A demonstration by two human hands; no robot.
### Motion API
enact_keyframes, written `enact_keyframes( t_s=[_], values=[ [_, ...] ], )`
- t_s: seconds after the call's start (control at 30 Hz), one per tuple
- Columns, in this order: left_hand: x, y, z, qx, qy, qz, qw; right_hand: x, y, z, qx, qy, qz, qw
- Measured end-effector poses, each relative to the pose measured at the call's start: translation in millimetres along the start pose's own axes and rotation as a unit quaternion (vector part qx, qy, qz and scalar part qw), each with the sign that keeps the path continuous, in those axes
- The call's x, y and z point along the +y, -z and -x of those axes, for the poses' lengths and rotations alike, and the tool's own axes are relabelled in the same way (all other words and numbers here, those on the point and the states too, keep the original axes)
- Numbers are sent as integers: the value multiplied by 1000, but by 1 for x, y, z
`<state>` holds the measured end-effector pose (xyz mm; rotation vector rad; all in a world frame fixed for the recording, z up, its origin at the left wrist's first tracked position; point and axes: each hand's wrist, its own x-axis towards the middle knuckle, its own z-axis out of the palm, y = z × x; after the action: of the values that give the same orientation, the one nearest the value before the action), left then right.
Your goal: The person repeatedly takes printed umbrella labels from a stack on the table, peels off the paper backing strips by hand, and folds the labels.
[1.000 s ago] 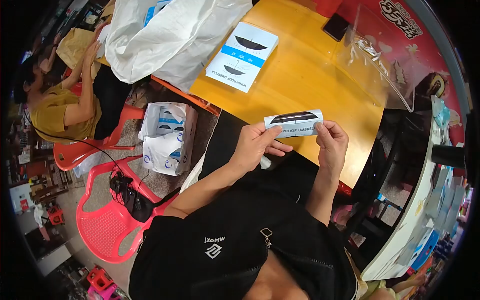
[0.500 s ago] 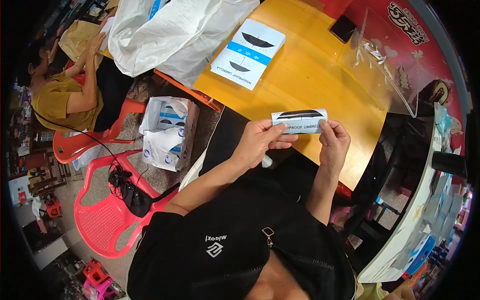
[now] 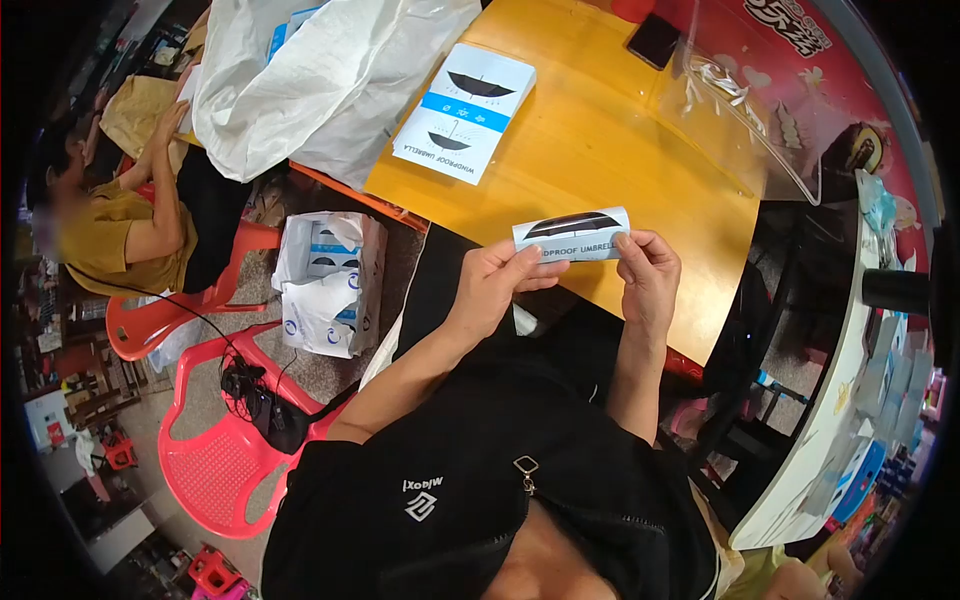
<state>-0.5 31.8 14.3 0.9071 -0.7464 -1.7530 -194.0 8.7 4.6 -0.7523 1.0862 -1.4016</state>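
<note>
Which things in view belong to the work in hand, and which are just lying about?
Apparently in the work:
curled umbrella sheet, in left hand and right hand
stack of umbrella sheets

Seemingly just lying about:
phone on yellow table
black cables on pink chair

Curled leaflet [image 3: 572,236] in both hands [image 3: 487,290]

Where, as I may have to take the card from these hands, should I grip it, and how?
Probably take the card lightly by the middle of its far edge, coming from over the table. The left hand and right hand hold its ends, leaving that edge free; it looks curled, so squeezing might crease it.
</note>
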Motion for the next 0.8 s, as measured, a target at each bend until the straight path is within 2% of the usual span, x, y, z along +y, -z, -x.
enact_keyframes(
  t_s=[0.3, 0.37, 0.67, 0.73, 0.77, 0.8],
  values=[
    [-1, 4, 0, -10, -8, 14, 1000, -2, -7, 4, 11, 14, -2, 1000],
    [-1, -1, 1, -2, -42, -39, 998, -4, -7, 5, 15, 16, -1, 1000],
    [-1, 2, -2, 16, -91, -93, 991, -7, -4, 2, -34, -13, 14, 999],
    [3, 4, -3, 23, -106, -117, 987, -18, -13, 3, -1, 54, 124, 991],
    [6, 5, -3, 31, -122, -140, 982, -23, -12, 2, -2, 55, 124, 991],
    [9, 5, -3, 39, -133, -160, 977, -29, -10, 1, -20, 146, 249, 957]
  ],
)
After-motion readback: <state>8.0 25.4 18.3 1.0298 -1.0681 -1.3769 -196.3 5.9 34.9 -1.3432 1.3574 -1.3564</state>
